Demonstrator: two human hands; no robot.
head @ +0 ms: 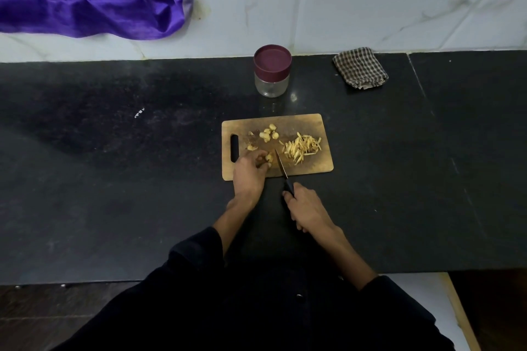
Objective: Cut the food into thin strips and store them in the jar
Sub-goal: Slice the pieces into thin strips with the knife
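Counter [114, 179]: bare dark stone is seen left and right of cutting board [308, 122].
Behind: lidded jar [272, 71], checked cloth [360, 68].
Left hand [249, 169]: food piece [268, 157] is pinched.
Right hand [306, 208]: knife [282, 168] is gripped beside strips [302, 147].

Open dark counter [114, 179] left, right and near of the cutting board [313, 122], with passage toward the wall blocked only by the lidded jar [272, 72] just behind the board and the folded checked cloth [360, 67] farther right.
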